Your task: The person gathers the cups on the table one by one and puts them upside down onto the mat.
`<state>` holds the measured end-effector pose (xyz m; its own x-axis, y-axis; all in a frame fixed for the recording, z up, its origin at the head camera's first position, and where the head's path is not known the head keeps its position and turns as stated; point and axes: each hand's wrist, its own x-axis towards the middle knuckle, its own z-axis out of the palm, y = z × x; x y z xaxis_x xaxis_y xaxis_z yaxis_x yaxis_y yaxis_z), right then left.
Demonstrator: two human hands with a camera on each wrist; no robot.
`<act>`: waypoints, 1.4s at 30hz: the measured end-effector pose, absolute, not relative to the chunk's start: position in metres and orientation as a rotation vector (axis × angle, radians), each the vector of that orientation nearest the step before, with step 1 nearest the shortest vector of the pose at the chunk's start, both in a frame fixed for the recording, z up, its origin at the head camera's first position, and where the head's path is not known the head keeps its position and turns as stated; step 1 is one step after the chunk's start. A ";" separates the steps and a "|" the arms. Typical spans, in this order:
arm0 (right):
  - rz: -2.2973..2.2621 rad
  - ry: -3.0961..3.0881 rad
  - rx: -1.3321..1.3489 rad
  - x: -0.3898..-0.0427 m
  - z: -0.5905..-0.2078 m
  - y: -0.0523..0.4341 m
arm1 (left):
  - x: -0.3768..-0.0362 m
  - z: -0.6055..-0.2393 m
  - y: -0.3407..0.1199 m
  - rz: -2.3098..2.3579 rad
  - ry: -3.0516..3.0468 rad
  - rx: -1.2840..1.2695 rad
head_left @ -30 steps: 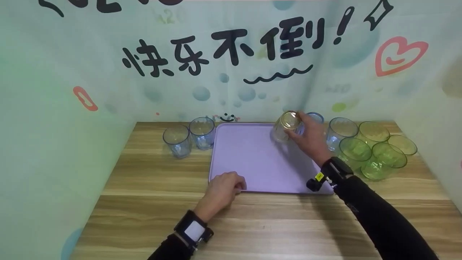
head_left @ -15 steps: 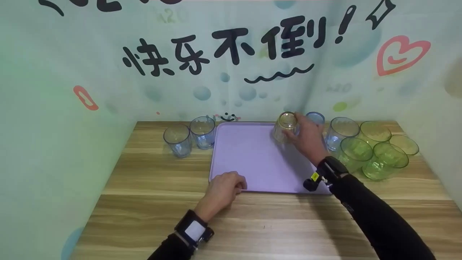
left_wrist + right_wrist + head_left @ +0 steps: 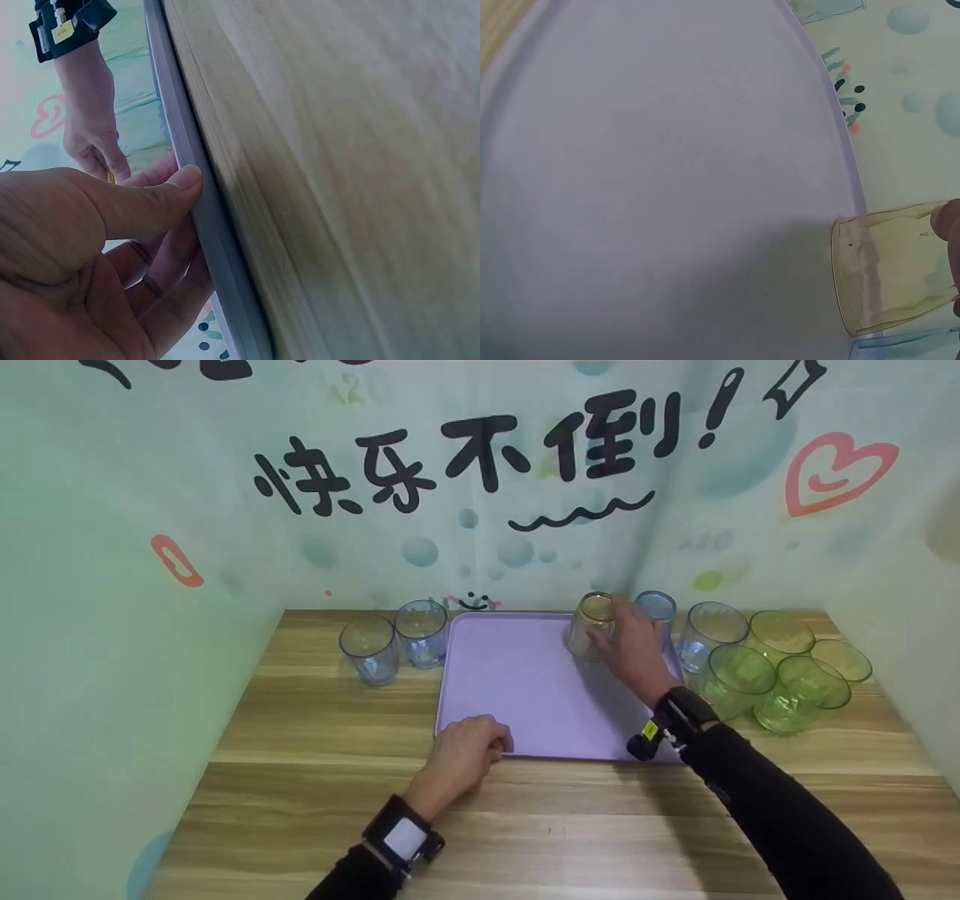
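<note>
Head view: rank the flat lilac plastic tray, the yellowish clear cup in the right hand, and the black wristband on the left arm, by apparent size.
1. Flat lilac plastic tray, clearly largest.
2 and 3. Black wristband and yellowish clear cup look similar; the wristband is nearer the camera, so no firm order. The right hand partly covers the cup.

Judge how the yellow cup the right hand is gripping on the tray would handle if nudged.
The yellow cup looks like thin clear plastic, so probably light. It appears mouth-down on the smooth tray, so likelier to slide than tip. The right hand grips its side; smooth walls may be slippery.
</note>
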<state>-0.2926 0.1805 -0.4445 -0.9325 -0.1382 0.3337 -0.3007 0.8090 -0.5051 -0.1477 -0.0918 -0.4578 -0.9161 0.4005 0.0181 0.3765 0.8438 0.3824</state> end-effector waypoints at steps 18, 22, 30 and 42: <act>0.917 -2.235 0.712 -0.270 -0.447 0.181 | -0.147 -0.459 -0.091 0.615 2.963 0.610; 0.979 -2.245 0.801 -0.261 -0.447 0.181 | -0.148 -0.459 -0.091 0.604 2.969 0.622; 1.056 -2.375 0.975 -0.245 -0.451 0.181 | -0.147 -0.460 -0.091 0.612 2.988 0.638; 1.030 -2.738 1.351 -0.219 -0.458 0.186 | -0.146 -0.460 -0.091 0.603 3.017 0.696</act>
<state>-0.2190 0.1859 -0.4579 -0.6458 -0.7371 0.1991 -0.6857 0.4451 -0.5760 -0.1457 -0.0912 -0.4601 -0.9026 0.4196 0.0966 0.4245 0.8295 0.3631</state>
